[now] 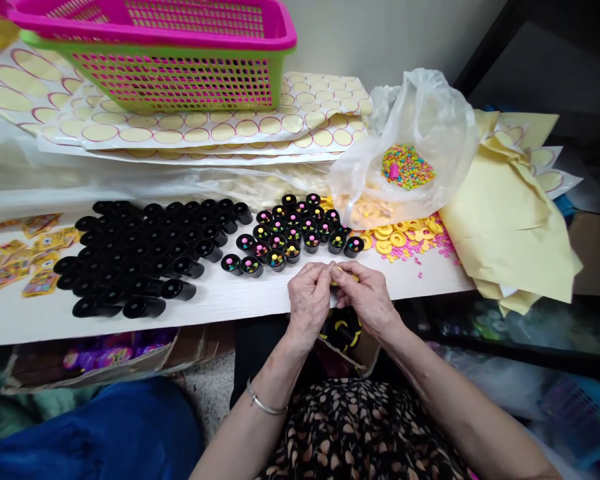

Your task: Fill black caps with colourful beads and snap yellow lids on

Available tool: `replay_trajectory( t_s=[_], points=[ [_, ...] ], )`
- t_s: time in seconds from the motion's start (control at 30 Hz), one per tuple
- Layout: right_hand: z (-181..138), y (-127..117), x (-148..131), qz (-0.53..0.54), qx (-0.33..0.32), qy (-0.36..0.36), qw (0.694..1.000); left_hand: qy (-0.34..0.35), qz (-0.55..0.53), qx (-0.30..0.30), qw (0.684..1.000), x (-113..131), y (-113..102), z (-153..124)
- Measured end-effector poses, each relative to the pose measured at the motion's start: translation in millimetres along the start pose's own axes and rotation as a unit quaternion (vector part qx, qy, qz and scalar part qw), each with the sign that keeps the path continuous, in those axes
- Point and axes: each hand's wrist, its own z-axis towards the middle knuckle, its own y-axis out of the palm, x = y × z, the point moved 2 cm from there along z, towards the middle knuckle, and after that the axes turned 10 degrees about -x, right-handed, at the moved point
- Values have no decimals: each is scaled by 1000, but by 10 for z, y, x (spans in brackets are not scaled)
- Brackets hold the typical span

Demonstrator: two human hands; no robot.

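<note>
My left hand [311, 293] and my right hand [367, 293] meet at the table's front edge, fingers closed together around a small yellow plastic piece [350, 272]. The fingers cover most of it, so its full shape is hidden. Just beyond my hands stand several black cups [293, 250] with colourful beads and a pink or yellow peg in each. To their right lies a pile of yellow rings [399, 239], with small pink pieces [433, 248] scattered around it. Below my hands, an open box [367, 360] holds black and yellow pieces.
Many black cups [135, 250] without visible beads crowd the table's left. Small printed packets [43, 260] lie farther left. A clear bag [430, 127] holds multicoloured beads [407, 167]. Behind are sticker sheets [220, 133] under a pink-green basket [180, 73]. Yellow paper [510, 220] lies right.
</note>
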Motion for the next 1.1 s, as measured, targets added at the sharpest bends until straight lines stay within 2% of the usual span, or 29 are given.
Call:
replay_trajectory(
  t_s=[0.1,0.27,0.57,0.73,0.97,1.1],
  points=[
    [-4,-12,-25,19,-25,4,999,-21,-22,-18,999,-7,-25,27],
    [28,-27,-112,76,-59,58,994,-74,-68,-32,994,-5,-52,71],
    [94,-22,-164,79,-23,110,991,-108,-77,-18,991,-77,-14,83],
    [98,-12,-203,53,-29,156,986,-82,-65,-12,994,-68,-30,62],
    [117,72,-116,32,29,109,993,-13,2,34,999,-126,57,32],
    [139,85,-91,-4,55,79,995,-12,31,61,998,-145,64,42]
  ],
)
